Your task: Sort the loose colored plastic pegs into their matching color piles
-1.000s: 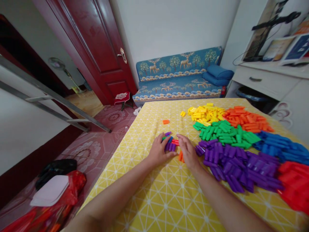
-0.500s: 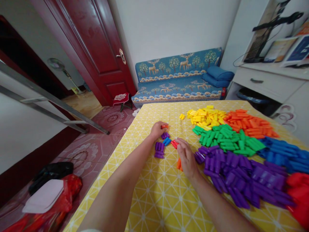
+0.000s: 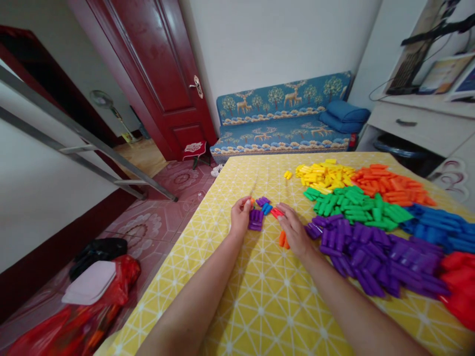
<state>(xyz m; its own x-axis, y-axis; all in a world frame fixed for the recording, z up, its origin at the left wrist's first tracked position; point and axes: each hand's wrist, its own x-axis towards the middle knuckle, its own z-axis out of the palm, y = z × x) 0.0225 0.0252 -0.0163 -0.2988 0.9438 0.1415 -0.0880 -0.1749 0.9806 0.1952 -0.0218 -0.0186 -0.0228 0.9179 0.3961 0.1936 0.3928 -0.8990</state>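
My left hand (image 3: 240, 215) pinches a small orange plastic piece (image 3: 252, 201) at the left of the small cluster. A faint thin line, perhaps a thread, runs up from these fingertips. My right hand (image 3: 294, 228) has its fingers on a red tube-like plastic piece (image 3: 276, 212), partly covered by them. Between the hands, a blue piece (image 3: 266, 208) lies against the red one. Around it are a purple piece (image 3: 262, 201) and further purple pieces (image 3: 256, 220) side by side. Below my right fingers lies an orange piece (image 3: 284, 240).
Piles of yellow (image 3: 324, 175), orange (image 3: 391, 185), green (image 3: 356, 205), blue (image 3: 434, 222), purple (image 3: 371, 254) and red pieces (image 3: 458, 282) cover the table's right side. A lone yellow piece (image 3: 288, 175) lies apart. The patterned tablecloth (image 3: 208, 242) reaches the left edge.
My left hand has drawn back toward me and to the left with the orange piece. My right hand stays at the red piece. The view has shifted slightly left.
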